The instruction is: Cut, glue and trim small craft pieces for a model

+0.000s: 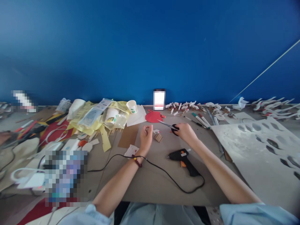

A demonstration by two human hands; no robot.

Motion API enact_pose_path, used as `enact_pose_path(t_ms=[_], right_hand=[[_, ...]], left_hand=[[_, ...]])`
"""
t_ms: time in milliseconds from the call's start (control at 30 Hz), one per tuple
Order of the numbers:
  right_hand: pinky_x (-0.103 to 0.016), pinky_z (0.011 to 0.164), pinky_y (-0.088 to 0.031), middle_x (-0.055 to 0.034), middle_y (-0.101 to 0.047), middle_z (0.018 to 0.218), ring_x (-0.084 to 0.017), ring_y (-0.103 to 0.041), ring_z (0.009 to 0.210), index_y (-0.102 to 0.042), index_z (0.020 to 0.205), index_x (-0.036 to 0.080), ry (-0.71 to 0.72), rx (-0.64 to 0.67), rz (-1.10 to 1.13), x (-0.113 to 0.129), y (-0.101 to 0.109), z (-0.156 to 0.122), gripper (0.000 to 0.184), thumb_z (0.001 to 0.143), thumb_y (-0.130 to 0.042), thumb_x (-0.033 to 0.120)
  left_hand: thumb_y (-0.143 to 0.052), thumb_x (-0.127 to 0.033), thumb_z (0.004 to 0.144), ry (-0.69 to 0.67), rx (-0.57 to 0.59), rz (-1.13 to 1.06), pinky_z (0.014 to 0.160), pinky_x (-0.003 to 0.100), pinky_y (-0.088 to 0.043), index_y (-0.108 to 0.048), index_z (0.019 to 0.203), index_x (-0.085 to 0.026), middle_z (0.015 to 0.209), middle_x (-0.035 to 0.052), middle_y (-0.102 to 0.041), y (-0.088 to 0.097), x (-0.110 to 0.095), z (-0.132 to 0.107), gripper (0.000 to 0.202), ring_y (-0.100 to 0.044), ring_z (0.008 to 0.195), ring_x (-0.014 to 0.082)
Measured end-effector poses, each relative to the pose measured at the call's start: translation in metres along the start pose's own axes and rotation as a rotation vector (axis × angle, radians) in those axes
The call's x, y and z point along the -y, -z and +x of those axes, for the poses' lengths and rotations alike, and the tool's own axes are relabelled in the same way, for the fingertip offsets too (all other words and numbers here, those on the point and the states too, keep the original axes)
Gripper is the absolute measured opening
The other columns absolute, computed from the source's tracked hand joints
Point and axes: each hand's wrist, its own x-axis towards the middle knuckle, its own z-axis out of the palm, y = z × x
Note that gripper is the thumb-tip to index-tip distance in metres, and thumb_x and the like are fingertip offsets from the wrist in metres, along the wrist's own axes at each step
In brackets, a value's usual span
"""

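My right hand (186, 132) grips the black handles of a pair of scissors (169, 126), whose blades point left toward a red paper cutout (153, 117). My left hand (146, 137) is curled, its fingertips pinching something small that I cannot make out. Just right of it lie a small white piece (156, 131) and a small brown cardboard piece (158, 137). A black hot glue gun (184, 157) lies on the grey board between my forearms, its black cable (164, 173) looping across the board in front of me.
A white foam sheet (257, 147) with oval cut-outs lies at the right. Markers (200, 119) and several white cutouts (187, 105) line the back edge beside a phone (159, 99). Yellow bags (98, 120), paper cups (132, 106) and clutter fill the left.
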Motion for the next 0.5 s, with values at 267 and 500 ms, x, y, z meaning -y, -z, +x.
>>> enact_pose_path(t_ms=[267,500], right_hand=[[-0.024,0.053,-0.038,-0.0061,-0.071,0.081,-0.018,-0.062,0.064,-0.072,0.088,0.017,-0.025,0.068,0.078,-0.010,-0.008,0.004,0.018,0.077,-0.064,0.029],[-0.025,0.063,-0.043,-0.0071,-0.070,0.091,-0.022,-0.064,0.080,-0.074,0.096,0.019,0.006,0.028,0.026,-0.012,-0.010,0.002,0.022,0.079,-0.063,0.029]], left_hand=[[-0.049,-0.042,0.082,0.155,0.181,-0.266,0.041,0.019,-0.020,-0.046,0.087,-0.021,0.048,-0.0105,-0.028,-0.003,-0.002,-0.003,0.022,-0.028,0.040,0.0076],[-0.054,-0.036,0.084,-0.044,0.235,-0.117,0.055,0.021,-0.038,-0.049,0.097,-0.020,0.063,-0.0060,-0.050,-0.004,-0.005,-0.009,0.022,-0.049,0.054,0.0087]])
